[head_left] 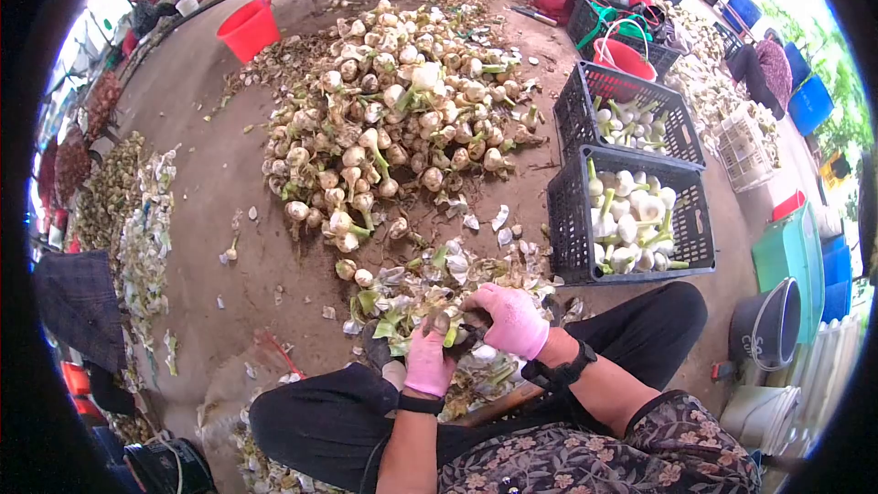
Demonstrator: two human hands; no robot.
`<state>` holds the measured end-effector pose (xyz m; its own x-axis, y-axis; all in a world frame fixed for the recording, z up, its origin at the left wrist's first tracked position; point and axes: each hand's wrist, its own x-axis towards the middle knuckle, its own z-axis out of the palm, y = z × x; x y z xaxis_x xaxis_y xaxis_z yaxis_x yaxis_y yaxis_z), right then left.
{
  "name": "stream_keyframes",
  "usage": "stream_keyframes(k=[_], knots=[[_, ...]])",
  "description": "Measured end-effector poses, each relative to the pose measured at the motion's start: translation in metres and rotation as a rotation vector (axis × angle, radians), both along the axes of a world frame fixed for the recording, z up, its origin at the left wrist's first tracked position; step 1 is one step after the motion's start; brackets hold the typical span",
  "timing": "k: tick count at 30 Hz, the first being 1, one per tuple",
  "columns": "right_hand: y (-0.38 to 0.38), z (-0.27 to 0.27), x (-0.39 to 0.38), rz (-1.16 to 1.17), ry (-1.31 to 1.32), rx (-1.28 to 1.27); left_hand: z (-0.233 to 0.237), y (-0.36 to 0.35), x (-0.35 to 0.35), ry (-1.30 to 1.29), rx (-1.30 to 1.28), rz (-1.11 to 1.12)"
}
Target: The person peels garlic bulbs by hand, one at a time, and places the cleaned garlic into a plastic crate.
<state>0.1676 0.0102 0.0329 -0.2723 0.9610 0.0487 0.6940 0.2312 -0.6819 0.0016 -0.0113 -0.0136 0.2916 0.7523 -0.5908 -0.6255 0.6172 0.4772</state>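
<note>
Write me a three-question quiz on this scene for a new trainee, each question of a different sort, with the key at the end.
1. True or false: the near crate holds no bulbs.

2. Multiple choice: seen from the wearer's place, where do the near crate and the far crate stand?
A. Left of the big pile
B. Right of the big pile
C. On top of the big pile

3. Fill in the missing word: the left hand and the right hand wear ____ gloves.

Key: 1. False; 2. B; 3. pink
</note>
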Motion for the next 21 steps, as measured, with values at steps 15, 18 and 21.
stream_keyframes(k=[15, 18, 21], knots=[[0.007, -0.009, 0.028, -0.003, -0.279, -0.121, 0.002, 0.004, 0.002, -0.074, 0.241, 0.002], [0.003, 0.008, 0.021, 0.121, 0.188, -0.27, -0.014, 0.01, 0.004, 0.121, 0.243, -0.015], [0.001, -0.007, 0.004, -0.056, 0.254, -0.47, -0.019, 0.017, 0.019, 0.373, 0.229, -0.088]])
